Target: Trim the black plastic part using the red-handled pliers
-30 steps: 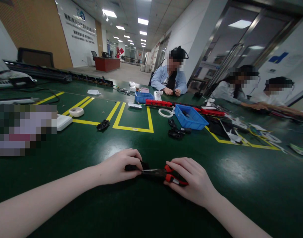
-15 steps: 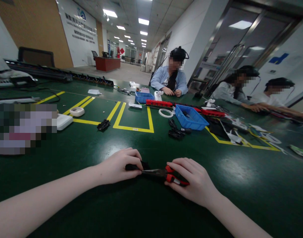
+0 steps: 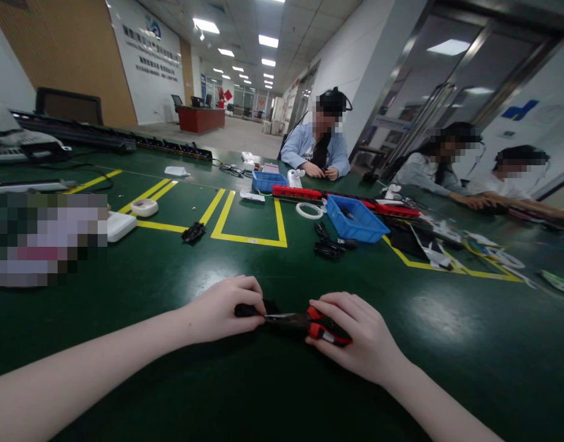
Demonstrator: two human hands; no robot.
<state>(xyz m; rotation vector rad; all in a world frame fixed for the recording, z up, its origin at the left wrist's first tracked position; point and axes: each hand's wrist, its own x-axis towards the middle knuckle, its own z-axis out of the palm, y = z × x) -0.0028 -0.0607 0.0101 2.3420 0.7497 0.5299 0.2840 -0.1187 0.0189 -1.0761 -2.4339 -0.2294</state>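
Note:
My left hand (image 3: 231, 310) is closed on a small black object (image 3: 246, 310), low in the middle of the view. The object's exact shape is hard to make out against the dark table. To the right, my right hand (image 3: 356, 334) grips the red-and-black handles of long-nose pliers (image 3: 316, 322). The pliers point left, and their metal tips are at my left fingertips, by the black object. Whether the jaws touch or pinch it cannot be told.
On the green table (image 3: 171, 380) lie a blue bin (image 3: 356, 221), black cables (image 3: 328, 248), a white ring (image 3: 308, 210), a black crumpled piece (image 3: 193, 232), a tape roll (image 3: 144, 207) and red strips (image 3: 297, 193). Across it sits a person (image 3: 316, 144); two more sit at right.

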